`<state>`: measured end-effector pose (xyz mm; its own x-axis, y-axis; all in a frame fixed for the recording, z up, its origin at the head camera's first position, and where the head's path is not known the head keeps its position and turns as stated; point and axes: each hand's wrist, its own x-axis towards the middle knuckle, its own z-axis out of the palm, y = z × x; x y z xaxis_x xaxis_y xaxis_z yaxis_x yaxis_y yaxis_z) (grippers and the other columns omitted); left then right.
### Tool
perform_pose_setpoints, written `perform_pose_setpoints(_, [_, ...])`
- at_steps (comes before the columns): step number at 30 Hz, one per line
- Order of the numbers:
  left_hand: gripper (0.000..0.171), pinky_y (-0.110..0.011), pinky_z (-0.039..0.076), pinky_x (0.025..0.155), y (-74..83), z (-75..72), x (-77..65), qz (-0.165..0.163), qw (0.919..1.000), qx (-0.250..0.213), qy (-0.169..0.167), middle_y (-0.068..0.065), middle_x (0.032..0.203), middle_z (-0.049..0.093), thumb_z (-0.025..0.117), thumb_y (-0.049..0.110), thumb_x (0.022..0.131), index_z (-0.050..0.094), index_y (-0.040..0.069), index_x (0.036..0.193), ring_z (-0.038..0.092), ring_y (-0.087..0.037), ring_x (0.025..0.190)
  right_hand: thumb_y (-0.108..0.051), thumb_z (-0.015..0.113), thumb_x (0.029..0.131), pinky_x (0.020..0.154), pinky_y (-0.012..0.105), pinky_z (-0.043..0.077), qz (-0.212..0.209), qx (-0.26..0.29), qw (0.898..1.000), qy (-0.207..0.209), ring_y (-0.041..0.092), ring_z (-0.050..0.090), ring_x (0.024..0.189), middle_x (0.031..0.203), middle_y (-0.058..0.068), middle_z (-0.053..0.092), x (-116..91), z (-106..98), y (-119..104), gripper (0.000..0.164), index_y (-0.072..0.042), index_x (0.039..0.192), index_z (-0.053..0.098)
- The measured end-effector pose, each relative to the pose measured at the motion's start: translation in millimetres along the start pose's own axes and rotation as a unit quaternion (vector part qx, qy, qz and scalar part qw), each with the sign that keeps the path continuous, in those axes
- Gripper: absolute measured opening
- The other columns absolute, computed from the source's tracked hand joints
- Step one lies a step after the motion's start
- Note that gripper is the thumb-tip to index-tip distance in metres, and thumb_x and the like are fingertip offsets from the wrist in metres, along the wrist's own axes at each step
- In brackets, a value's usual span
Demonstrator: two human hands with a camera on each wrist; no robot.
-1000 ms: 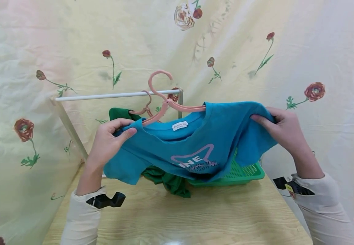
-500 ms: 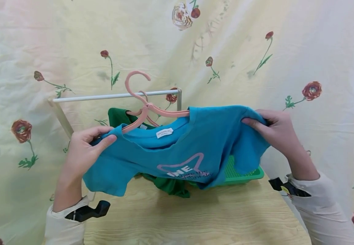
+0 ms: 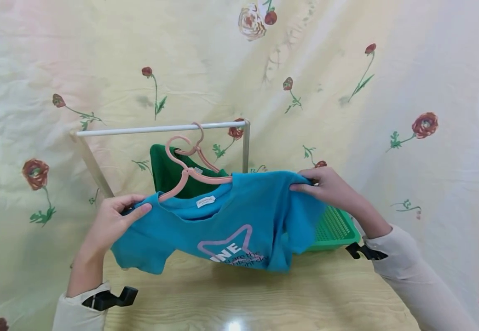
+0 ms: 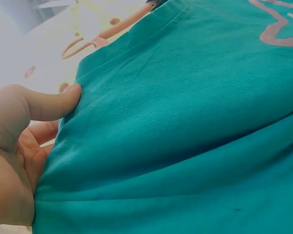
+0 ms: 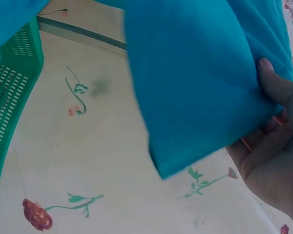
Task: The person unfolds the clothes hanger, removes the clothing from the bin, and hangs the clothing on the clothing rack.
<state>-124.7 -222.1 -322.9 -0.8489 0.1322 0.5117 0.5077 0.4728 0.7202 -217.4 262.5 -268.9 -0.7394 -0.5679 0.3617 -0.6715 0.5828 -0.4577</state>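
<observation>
Between both hands a blue T-shirt (image 3: 206, 230) with a pink star outline and white lettering is held up over the table. A pink hanger (image 3: 187, 172) sits inside its neckline, hook upward. My left hand (image 3: 111, 225) pinches one shoulder, thumb on the front of the cloth, as the left wrist view also shows. At the other shoulder my right hand (image 3: 326, 186) grips the fabric near the sleeve, which droops below the fingers (image 5: 268, 146) in the right wrist view. Behind the shirt a green garment (image 3: 166, 172) hangs on a second pink hanger (image 3: 199, 138).
A white rack (image 3: 140, 130) stands at the back left, its rail carrying the second hanger. To the right, partly behind the shirt, lies a green perforated basket (image 3: 338, 227) on the wooden table (image 3: 305, 299). Flowered cloth (image 3: 326, 92) covers the wall behind.
The T-shirt and its hanger have moved left and then down, the hook now lying below the rail. My left hand has shifted left and lower; my right hand has come inward and down.
</observation>
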Motion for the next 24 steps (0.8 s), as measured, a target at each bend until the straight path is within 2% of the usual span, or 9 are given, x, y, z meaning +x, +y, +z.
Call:
perform_pose_setpoints(3, [0.021, -0.015, 0.056, 0.074, -12.9, 0.2, -6.7, -0.010, 0.9999, -0.010, -0.008, 0.025, 0.097, 0.070, 0.064, 0.001, 0.098, 0.071, -0.007, 0.116, 0.067, 0.000, 0.086, -0.018, 0.071, 0.097, 0.079, 0.026, 0.055, 0.014, 0.023, 0.999, -0.045, 0.015, 0.068, 0.088, 0.096, 0.001, 0.074, 14.5, 2.5, 5.2, 0.015, -0.011, 0.110, 0.073])
perform_pose_setpoints(5, [0.020, -0.016, 0.055, 0.073, -19.8, 0.3, -11.4, -0.016, 0.9997, -0.016, -0.008, 0.023, 0.096, 0.070, 0.064, 0.001, 0.099, 0.070, -0.008, 0.116, 0.066, -0.002, 0.084, -0.021, 0.072, 0.096, 0.089, 0.033, 0.059, 0.030, 0.047, 0.996, -0.074, 0.020, 0.071, 0.102, 0.116, 0.006, 0.074, 25.5, 0.8, 8.5, 0.031, -0.010, 0.125, 0.070])
perform_pose_setpoints(7, [0.020, -0.016, 0.055, 0.073, -25.8, 0.2, -15.8, -0.021, 0.9995, -0.023, -0.003, 0.021, 0.095, 0.070, 0.063, 0.000, 0.099, 0.069, -0.009, 0.116, 0.065, -0.004, 0.083, -0.024, 0.073, 0.096, 0.097, 0.042, 0.059, 0.044, 0.068, 0.991, -0.103, 0.026, 0.069, 0.114, 0.128, 0.010, 0.070, 37.7, -3.0, 12.4, 0.042, -0.010, 0.134, 0.065])
perform_pose_setpoints(9, [0.020, -0.016, 0.055, 0.072, -30.8, 0.0, -19.8, -0.027, 0.9991, -0.032, 0.002, 0.020, 0.094, 0.070, 0.063, -0.001, 0.099, 0.068, -0.010, 0.115, 0.064, -0.005, 0.081, -0.023, 0.074, 0.095, 0.101, 0.049, 0.056, 0.051, 0.100, 0.986, -0.127, 0.032, 0.066, 0.122, 0.136, 0.013, 0.066, 49.8, -8.3, 16.2, 0.048, -0.009, 0.139, 0.060])
perform_pose_setpoints(11, [0.020, -0.016, 0.055, 0.072, -34.1, 0.2, -22.9, -0.032, 0.9987, -0.040, 0.005, 0.019, 0.094, 0.070, 0.063, -0.001, 0.098, 0.068, -0.011, 0.115, 0.064, -0.006, 0.080, -0.021, 0.073, 0.096, 0.103, 0.051, 0.055, 0.056, 0.124, 0.982, -0.134, 0.033, 0.064, 0.125, 0.138, 0.014, 0.065, 60.9, -14.5, 19.7, 0.048, -0.010, 0.141, 0.059])
perform_pose_setpoints(13, [0.020, -0.017, 0.055, 0.071, -36.7, 0.5, -25.5, -0.037, 0.9984, -0.043, 0.004, 0.018, 0.094, 0.070, 0.062, -0.001, 0.099, 0.067, -0.012, 0.114, 0.064, -0.007, 0.080, -0.021, 0.071, 0.098, 0.104, 0.047, 0.055, 0.061, 0.135, 0.981, -0.122, 0.030, 0.066, 0.123, 0.137, 0.014, 0.066, 71.4, -19.6, 21.5, 0.046, -0.012, 0.141, 0.059])
perform_pose_setpoints(17, [0.020, -0.018, 0.055, 0.073, -41.5, 1.2, -29.3, -0.039, 0.9987, -0.032, -0.003, 0.021, 0.097, 0.069, 0.063, 0.000, 0.099, 0.069, -0.009, 0.115, 0.064, -0.006, 0.083, -0.025, 0.068, 0.100, 0.097, 0.033, 0.058, 0.081, 0.150, 0.984, -0.053, 0.014, 0.071, 0.111, 0.132, 0.014, 0.069, 94.0, -23.6, 20.8, 0.042, -0.015, 0.140, 0.060])
perform_pose_setpoints(19, [0.020, -0.019, 0.055, 0.074, -43.2, 1.9, -31.3, -0.038, 0.9989, -0.024, -0.007, 0.020, 0.099, 0.069, 0.063, 0.001, 0.099, 0.070, -0.008, 0.115, 0.064, -0.006, 0.086, -0.027, 0.067, 0.100, 0.092, 0.027, 0.059, 0.086, 0.154, 0.984, -0.021, 0.011, 0.071, 0.107, 0.132, 0.014, 0.069, 105.8, -22.6, 20.0, 0.043, -0.017, 0.141, 0.059])
perform_pose_setpoints(24, [0.019, -0.019, 0.054, 0.077, -47.8, 3.9, -36.9, -0.049, 0.9983, -0.025, -0.022, 0.018, 0.100, 0.070, 0.063, 0.003, 0.099, 0.070, -0.005, 0.115, 0.063, -0.006, 0.088, -0.020, 0.068, 0.099, 0.086, 0.023, 0.059, 0.074, 0.177, 0.981, 0.010, 0.025, 0.071, 0.113, 0.135, 0.021, 0.065, 131.3, -12.5, 21.8, 0.049, -0.011, 0.146, 0.055])
